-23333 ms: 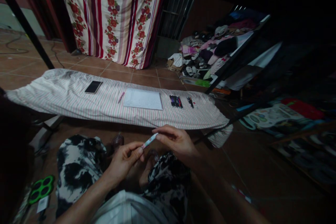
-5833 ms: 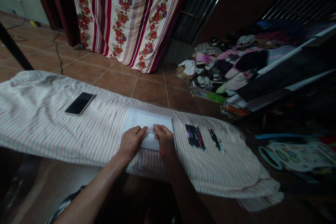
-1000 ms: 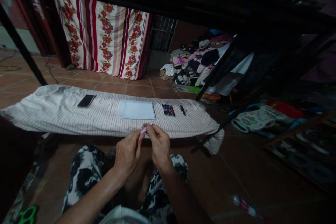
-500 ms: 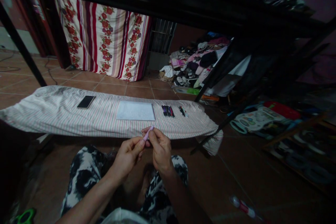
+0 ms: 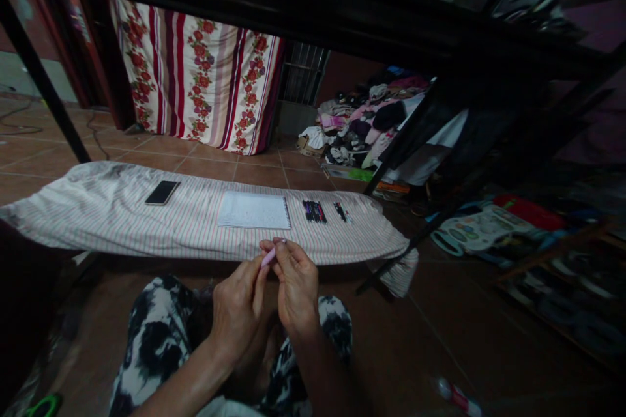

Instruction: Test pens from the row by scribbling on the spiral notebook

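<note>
A slim pink pen [image 5: 268,256] is held in front of me, and its tip and much of its barrel are hidden by my fingers. My left hand [image 5: 238,307] pinches its lower end while my right hand [image 5: 296,287] grips it higher up. Both hands are above my patterned trousers [image 5: 156,345], just in front of a long striped cloth [image 5: 88,208]. On that cloth lie a spiral notebook [image 5: 254,210], a black smartphone [image 5: 162,193], a row of pens [image 5: 314,212] and a smaller group of pens [image 5: 340,212].
A black metal bar [image 5: 244,0] crosses overhead. Behind the cloth are tiled floor, a floral curtain [image 5: 195,85] and a heap of clothes [image 5: 362,124]. A printed mat [image 5: 474,231] and a pink-and-white object [image 5: 454,397] lie on the floor at right.
The pink pen has tilted from a steeper slant to a flatter one. My hands have drawn closer together and lower in the view, still holding it.
</note>
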Motion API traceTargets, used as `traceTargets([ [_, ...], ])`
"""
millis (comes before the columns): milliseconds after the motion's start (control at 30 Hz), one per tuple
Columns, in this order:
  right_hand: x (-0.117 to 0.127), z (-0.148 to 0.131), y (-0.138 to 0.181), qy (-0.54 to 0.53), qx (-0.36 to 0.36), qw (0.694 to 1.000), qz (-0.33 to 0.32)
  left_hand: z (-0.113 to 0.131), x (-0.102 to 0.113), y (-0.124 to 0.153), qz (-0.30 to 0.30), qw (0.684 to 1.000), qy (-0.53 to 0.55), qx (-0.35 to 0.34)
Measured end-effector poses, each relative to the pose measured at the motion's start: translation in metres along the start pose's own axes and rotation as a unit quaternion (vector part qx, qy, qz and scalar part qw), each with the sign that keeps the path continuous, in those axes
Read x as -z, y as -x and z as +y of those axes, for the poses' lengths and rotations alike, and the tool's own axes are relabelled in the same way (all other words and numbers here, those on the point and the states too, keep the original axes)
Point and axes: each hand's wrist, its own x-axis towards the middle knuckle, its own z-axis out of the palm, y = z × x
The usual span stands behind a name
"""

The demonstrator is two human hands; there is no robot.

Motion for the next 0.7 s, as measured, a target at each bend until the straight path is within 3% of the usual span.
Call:
traceTargets([
  [233, 0.0, -0.001, -0.001, 0.021, 0.021, 0.999, 0.028, 0.002, 0.001, 0.0, 0.02, 0.989, -0.14, -0.043],
  [333, 0.001, -0.001, -0.001, 0.038, 0.034, 0.998, 0.027, 0.002, 0.001, 0.0, 0.026, 0.987, -0.149, -0.051],
  [500, 0.002, 0.001, 0.002, 0.065, 0.072, 0.995, 0.001, 0.004, 0.003, 0.002, 0.023, 0.997, -0.069, -0.02],
  [700, 0.001, -0.001, 0.008, 0.072, 0.093, 0.993, -0.034, 0.008, 0.012, 0.002, -0.002, 0.991, 0.103, 0.086],
])
